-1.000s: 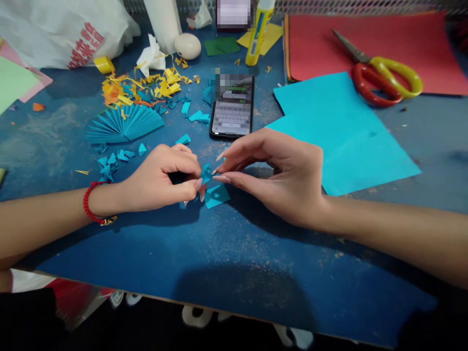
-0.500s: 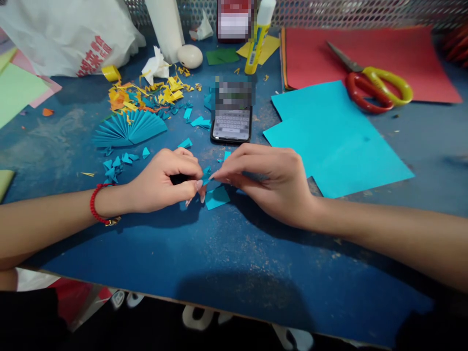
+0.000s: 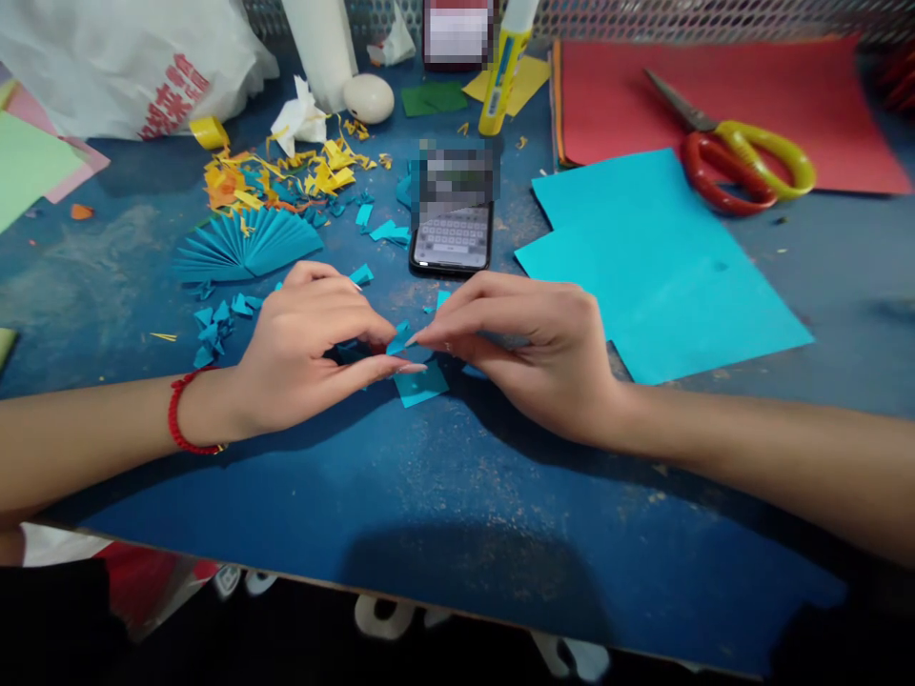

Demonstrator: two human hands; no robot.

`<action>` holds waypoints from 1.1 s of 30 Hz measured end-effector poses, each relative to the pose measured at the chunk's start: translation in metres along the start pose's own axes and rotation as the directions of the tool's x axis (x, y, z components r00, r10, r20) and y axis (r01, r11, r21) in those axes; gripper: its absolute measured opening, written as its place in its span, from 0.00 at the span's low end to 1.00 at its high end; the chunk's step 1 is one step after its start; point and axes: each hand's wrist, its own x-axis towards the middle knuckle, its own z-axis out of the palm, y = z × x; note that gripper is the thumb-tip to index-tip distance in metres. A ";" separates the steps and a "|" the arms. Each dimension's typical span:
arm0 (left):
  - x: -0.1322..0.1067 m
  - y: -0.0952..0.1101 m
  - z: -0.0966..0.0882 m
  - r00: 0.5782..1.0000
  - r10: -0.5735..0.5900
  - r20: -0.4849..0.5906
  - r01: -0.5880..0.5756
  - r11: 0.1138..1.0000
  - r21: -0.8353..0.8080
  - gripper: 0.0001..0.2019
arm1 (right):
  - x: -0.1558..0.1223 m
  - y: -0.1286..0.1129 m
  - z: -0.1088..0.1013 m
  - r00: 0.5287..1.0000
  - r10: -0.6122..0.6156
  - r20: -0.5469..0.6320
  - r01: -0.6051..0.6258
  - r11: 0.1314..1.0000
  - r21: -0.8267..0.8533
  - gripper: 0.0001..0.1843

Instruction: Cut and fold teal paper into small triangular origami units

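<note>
A small folded piece of blue paper (image 3: 400,337) is held between both hands above the table. My right hand (image 3: 533,348) pinches its right side with thumb and fingertips. On its left side, my left hand (image 3: 311,348) has the piece between index finger and thumb, the thumb stretched out just below it. A flat blue paper rectangle (image 3: 423,386) lies on the table beneath the fingertips. Other small blue scraps (image 3: 214,329) lie behind my left wrist, which wears a red braided bracelet. A pleated blue paper fan (image 3: 250,250) rests farther back.
A phone (image 3: 452,238) lies beyond the hands. Blue sheets (image 3: 658,276) and scissors (image 3: 743,162) are at the right, with red paper (image 3: 615,105) behind. A glue stick (image 3: 504,81), yellow scraps (image 3: 333,171) and a white plastic bag (image 3: 129,67) stand or lie at the back.
My left hand has drawn slightly left and its fingers have spread, with the thumb reaching farther right. My right hand stays nearly still at the small blue piece. The view has shifted slightly.
</note>
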 end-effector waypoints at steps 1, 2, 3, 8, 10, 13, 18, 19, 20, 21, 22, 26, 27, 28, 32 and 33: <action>0.000 0.000 0.000 1.000 -0.002 -0.001 0.002 1.000 0.005 0.11 | 0.000 0.000 0.000 1.000 0.002 0.005 -0.002 1.000 0.000 0.14; 0.000 0.000 -0.001 1.000 -0.005 0.000 0.005 1.000 0.009 0.10 | 0.000 0.000 -0.001 1.000 0.004 0.008 -0.004 1.000 0.001 0.14; 0.000 -0.001 -0.001 1.000 0.001 -0.002 -0.001 1.000 0.012 0.10 | 0.000 0.000 -0.001 1.000 0.005 0.010 -0.005 1.000 0.002 0.14; 0.000 -0.001 0.000 1.000 0.013 -0.015 -0.013 1.000 0.013 0.09 | 0.000 0.002 -0.001 0.999 0.011 0.031 -0.011 1.000 -0.002 0.15; 0.000 -0.001 0.001 1.000 0.008 -0.019 -0.008 1.000 0.004 0.09 | 0.001 0.003 0.000 1.000 0.002 0.029 -0.002 1.000 -0.002 0.15; 0.000 0.001 -0.001 1.000 -0.005 -0.005 0.005 1.000 -0.006 0.09 | 0.001 0.003 0.000 1.000 0.000 0.022 0.000 1.000 0.004 0.14; -0.001 0.003 -0.006 1.000 -0.023 0.016 0.022 0.998 0.052 0.07 | 0.000 0.002 0.001 1.000 -0.007 0.006 0.007 1.000 0.024 0.14; -0.001 0.003 -0.006 0.999 -0.019 0.026 0.017 0.997 0.082 0.06 | 0.000 0.001 0.000 1.000 -0.008 0.010 0.008 1.000 0.020 0.15; -0.002 0.003 -0.006 1.000 -0.003 0.029 0.000 0.994 0.110 0.06 | -0.001 0.001 0.000 1.000 -0.008 0.015 0.008 1.000 0.014 0.15; -0.002 0.002 -0.007 0.999 0.026 0.020 -0.029 0.991 0.134 0.05 | -0.001 0.001 0.000 1.000 -0.011 0.019 0.011 1.000 0.009 0.15; -0.002 0.002 -0.007 0.998 0.058 0.010 -0.058 0.986 0.155 0.05 | -0.001 0.001 -0.001 1.000 -0.014 0.022 0.014 1.000 0.005 0.15; -0.003 0.003 -0.009 0.993 0.102 0.051 -0.110 0.976 0.187 0.05 | -0.002 0.001 -0.001 0.999 -0.032 0.030 0.032 0.999 -0.012 0.15; -0.003 0.004 -0.009 0.993 0.089 0.073 -0.101 0.978 0.184 0.05 | -0.003 0.001 -0.001 0.999 -0.040 0.032 0.041 0.999 -0.019 0.15; -0.003 0.004 -0.010 0.993 0.088 0.081 -0.102 0.979 0.178 0.05 | -0.003 0.002 -0.001 0.998 -0.050 0.034 0.051 0.998 -0.026 0.15; -0.002 0.006 -0.011 0.989 0.134 0.065 -0.143 0.978 0.150 0.04 | -0.004 0.001 0.000 0.996 -0.079 0.030 0.080 0.996 -0.036 0.16; -0.001 0.007 -0.012 0.988 0.141 0.067 -0.149 0.979 0.140 0.04 | -0.004 0.001 0.000 0.997 -0.076 0.030 0.077 0.996 -0.037 0.16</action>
